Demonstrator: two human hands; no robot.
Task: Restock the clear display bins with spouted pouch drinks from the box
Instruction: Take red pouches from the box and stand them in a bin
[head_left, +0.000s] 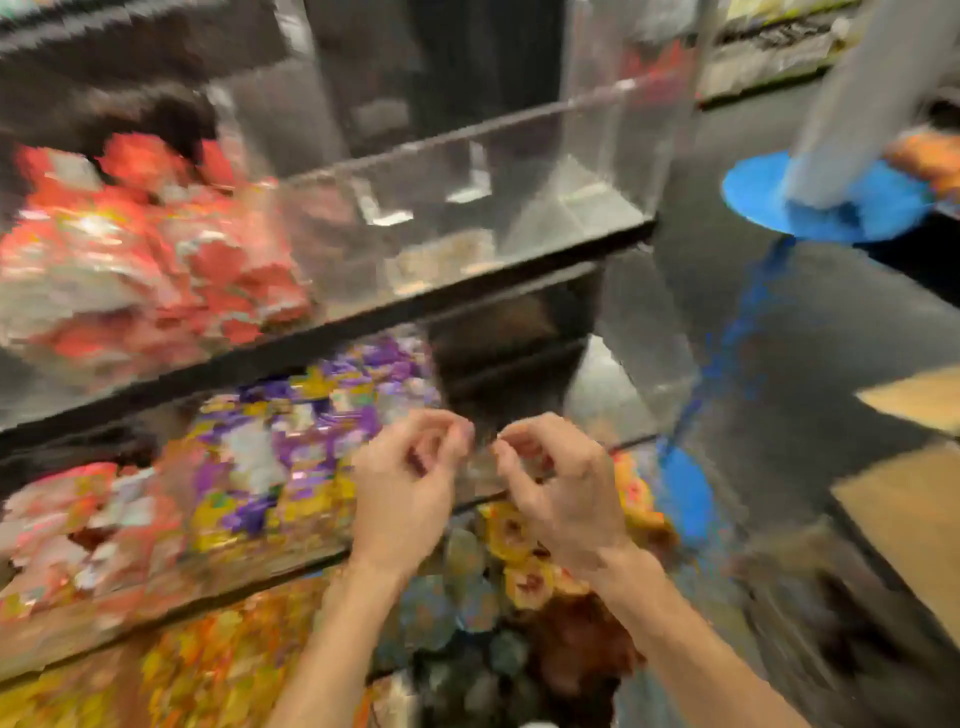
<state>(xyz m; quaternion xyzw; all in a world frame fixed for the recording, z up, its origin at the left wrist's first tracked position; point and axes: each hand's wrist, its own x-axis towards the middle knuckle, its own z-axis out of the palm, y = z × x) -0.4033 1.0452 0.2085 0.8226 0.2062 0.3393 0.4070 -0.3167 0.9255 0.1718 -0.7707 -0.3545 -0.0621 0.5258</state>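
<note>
Clear bins (467, 171) on black shelves (363, 325); dark glossy floor (805, 338); left hand (405, 493), right hand (563, 493) curled; hold unclear.

Blur smears the pouches (291, 441), probably hiding whether the left hand (408, 488) and right hand (563, 488) pinch anything.

This is a shop. Clear bins (467, 171) rise in tiers, heaped with red packets (130, 249) and purple and yellow packets (291, 457) set out for display. Across the dark aisle floor (831, 338), more stocked shelves (779, 47) show, blurred, and brown cardboard (909, 514) lies on the floor.
</note>
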